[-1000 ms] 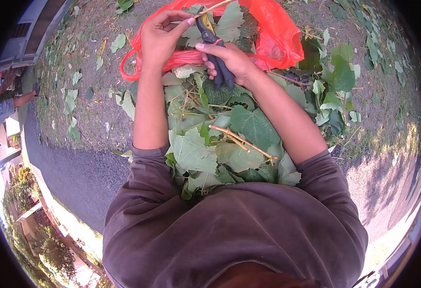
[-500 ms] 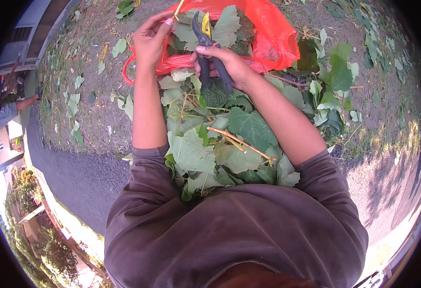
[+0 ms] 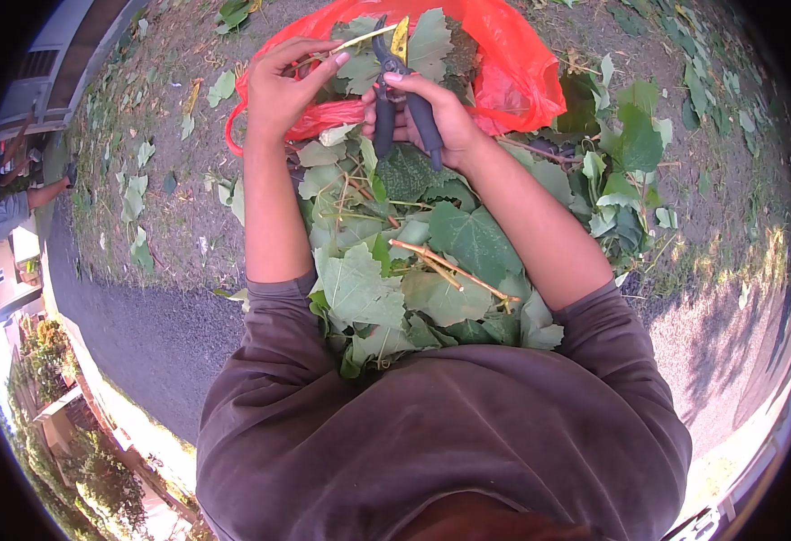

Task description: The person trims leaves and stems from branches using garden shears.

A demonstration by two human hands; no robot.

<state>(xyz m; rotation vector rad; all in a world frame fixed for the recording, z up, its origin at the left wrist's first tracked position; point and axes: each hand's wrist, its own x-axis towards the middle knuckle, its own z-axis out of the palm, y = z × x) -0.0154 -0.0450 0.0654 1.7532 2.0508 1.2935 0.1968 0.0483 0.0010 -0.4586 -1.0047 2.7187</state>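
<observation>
My left hand (image 3: 289, 86) pinches a thin pale green stem (image 3: 365, 37) between thumb and fingertips at the top, over the red plastic bag (image 3: 520, 68). Dark-handled pruning shears (image 3: 422, 117) with a yellow blade rest in my right hand (image 3: 440, 113), blades apart and pointing up, close to the stem's tip. Large leaves (image 3: 429, 45) lie in the bag's mouth behind the shears. Below my hands, a pile of green leaves (image 3: 359, 287) covers my lap, with a cut brown twig (image 3: 454, 268) on top.
Loose leaves (image 3: 134, 198) are scattered on the ground at left, and a leafy heap (image 3: 625, 212) lies right of my right forearm. Grey pavement (image 3: 143, 334) runs across nearer me. Another person (image 3: 15, 212) is at the far left edge.
The stem has swung from nearly upright to a slant toward the right, its end now near the shears' blades. The shears have shifted slightly right and up.
</observation>
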